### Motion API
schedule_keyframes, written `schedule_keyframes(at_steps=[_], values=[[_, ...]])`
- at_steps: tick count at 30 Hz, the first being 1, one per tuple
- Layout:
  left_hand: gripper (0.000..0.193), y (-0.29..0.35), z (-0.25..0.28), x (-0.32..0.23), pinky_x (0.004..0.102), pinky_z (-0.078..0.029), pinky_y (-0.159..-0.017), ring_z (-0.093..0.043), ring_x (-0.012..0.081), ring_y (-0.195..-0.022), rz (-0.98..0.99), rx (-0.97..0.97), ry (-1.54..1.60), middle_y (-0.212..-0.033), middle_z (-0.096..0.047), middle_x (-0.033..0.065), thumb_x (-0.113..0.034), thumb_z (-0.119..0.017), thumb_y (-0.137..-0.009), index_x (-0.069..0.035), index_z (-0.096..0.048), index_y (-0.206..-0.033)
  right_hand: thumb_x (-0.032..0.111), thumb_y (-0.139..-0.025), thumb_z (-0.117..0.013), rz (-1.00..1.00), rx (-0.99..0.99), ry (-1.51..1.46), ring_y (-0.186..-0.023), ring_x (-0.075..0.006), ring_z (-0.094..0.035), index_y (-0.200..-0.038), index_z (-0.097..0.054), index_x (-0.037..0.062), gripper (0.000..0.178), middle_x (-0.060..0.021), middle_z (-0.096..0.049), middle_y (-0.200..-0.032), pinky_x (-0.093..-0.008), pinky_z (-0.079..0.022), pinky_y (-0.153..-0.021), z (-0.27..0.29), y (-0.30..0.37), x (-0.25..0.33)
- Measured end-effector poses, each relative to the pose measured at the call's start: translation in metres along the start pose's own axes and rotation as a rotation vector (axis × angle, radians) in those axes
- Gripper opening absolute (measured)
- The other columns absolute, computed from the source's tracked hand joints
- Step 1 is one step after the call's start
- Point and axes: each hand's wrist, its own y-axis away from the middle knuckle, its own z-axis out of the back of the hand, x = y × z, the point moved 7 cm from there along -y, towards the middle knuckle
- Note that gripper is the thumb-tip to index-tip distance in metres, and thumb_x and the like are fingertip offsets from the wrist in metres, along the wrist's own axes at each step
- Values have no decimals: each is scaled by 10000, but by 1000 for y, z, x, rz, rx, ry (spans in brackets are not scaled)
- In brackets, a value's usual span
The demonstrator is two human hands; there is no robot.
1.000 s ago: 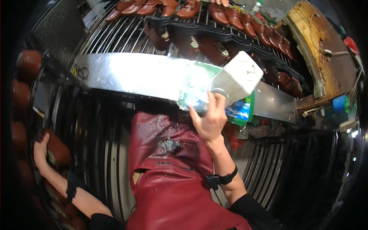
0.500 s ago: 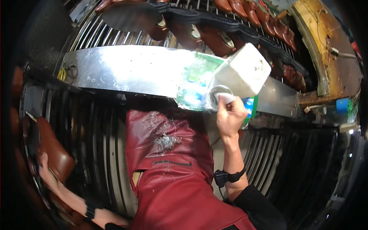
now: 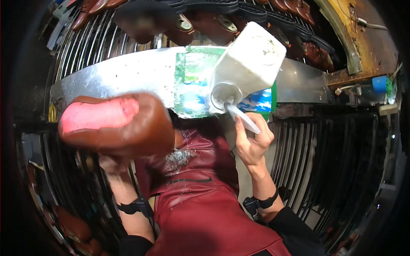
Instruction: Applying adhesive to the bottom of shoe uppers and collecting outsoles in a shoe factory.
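My left hand [image 3: 114,164] is closed around a brown leather shoe upper [image 3: 151,128], raised over my lap and tipped so its pink underside faces up. Motion blurs the shoe, and it hides most of my fingers. In my right hand [image 3: 256,143] I pinch the white handle [image 3: 247,120] of a tool whose tip is inside the mouth of a white plastic jug [image 3: 252,55]; the tip itself cannot be made out. The jug lies tilted, mouth toward me, on a green and blue printed sheet [image 3: 194,79].
A metal ledge [image 3: 132,70] runs across in front of me. Beyond it, brown shoes with black soles [image 3: 252,15] line a slatted rack. More brown shoes [image 3: 73,224] sit on the lower left rack. At right are a worn wooden frame [image 3: 378,51] and a blue container [image 3: 379,84].
My left hand has brought the brown shoe upper up from the left rack to above my lap. My right hand has drawn slightly back, showing more of the tool's handle at the jug's mouth.
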Motion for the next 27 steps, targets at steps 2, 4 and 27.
schedule_keyframes(at_steps=[2,4,27], values=[[490,-6,8,-2,469,-499,-1121,-636,304,-1243,-61,17,-543,-1397,-616,165,-174,-732,-920,8,-614,-1359,18,-929,-791,-90,45,48,-672,-97,-644,-950,-711,-26,93,-61,-721,-864,-239,-495,-599,8,11,-1],[476,-38,-8,2,491,-503,-1127,-636,312,-1251,-62,-18,-918,-1425,-602,173,-127,-728,-911,3,-611,-1353,20,-935,-785,-154,3,-18,-685,-106,-666,-967,-708,-29,97,-66,-722,-872,-240,-517,-611,12,11,-9],[131,-1,-17,29,561,-603,-961,-694,485,-1165,-705,452,-1674,-1291,-661,340,8,-588,-987,16,-466,-1031,-15,-972,-720,-722,489,-1001,-733,-171,-719,-1117,-678,-86,167,-151,-746,-926,-283,-593,-613,-169,1,27]])
